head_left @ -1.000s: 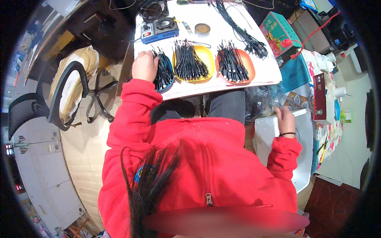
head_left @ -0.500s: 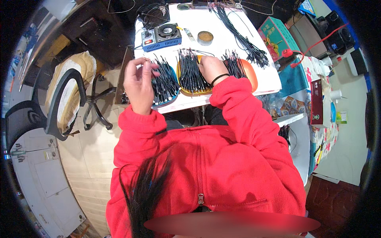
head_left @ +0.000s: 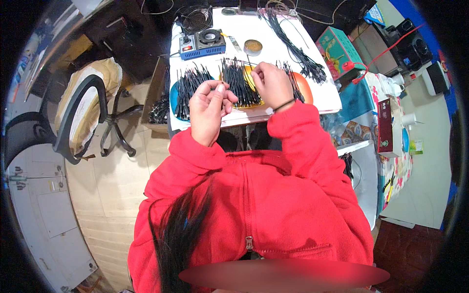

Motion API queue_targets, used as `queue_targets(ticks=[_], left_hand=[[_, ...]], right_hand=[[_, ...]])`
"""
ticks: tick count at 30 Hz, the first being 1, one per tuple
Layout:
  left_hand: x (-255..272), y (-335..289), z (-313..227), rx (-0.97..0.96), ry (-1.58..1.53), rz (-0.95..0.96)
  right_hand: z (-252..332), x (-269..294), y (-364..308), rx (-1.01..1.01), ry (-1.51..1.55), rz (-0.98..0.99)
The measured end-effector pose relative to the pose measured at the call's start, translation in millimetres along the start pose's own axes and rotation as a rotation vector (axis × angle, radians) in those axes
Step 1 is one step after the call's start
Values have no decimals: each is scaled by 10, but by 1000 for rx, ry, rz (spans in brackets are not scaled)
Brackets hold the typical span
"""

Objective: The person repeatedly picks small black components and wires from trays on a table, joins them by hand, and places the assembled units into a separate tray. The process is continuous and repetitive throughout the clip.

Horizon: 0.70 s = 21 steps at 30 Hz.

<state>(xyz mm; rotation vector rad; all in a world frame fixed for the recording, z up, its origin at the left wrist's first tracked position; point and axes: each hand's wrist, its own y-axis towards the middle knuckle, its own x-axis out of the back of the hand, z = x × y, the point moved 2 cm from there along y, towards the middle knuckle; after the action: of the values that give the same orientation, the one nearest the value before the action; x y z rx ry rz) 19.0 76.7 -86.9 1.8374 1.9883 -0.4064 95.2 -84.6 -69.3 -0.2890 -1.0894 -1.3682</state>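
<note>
A worker in a red fleece jacket (head_left: 251, 195) sat at a white table (head_left: 276, 54), both hands raised over three colored trays of thin black cables. The left hand (head_left: 207, 106) was half curled in front of the trays, palm turned partly up, its thumb close to the forefinger; whether anything lay between them could not be told. The right hand (head_left: 274, 87) (a dark band (head_left: 284, 105) circled the wrist) was bent down over the yellow tray (head_left: 250, 80), fingertips drawn together on what appeared to be a thin dark lead (head_left: 249, 62) slanting up from them. A dense bunch of cables (head_left: 235, 80) filled that middle tray, between the two hands. To its left, the blue tray (head_left: 174, 97) held another bunch; to its right, the orange tray (head_left: 306, 88) held a third, partly hidden by the right hand. Farther back stood a blue device (head_left: 202, 50) with a dark round top, a round tin (head_left: 252, 47) and a black fan (head_left: 196, 19), while a long bundle of dark cables (head_left: 305, 61) stretched along the table's right side.
</note>
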Motion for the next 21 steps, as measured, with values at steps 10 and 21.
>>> queue_targets(ticks=[10,21], left_hand=[[-287,-393,-192,-65,-125,17],[-410,-649,-267,-77,-15,150]], right_hand=[[655,523,-885,60,478,131],[711,693,-1038,115,413,104]])
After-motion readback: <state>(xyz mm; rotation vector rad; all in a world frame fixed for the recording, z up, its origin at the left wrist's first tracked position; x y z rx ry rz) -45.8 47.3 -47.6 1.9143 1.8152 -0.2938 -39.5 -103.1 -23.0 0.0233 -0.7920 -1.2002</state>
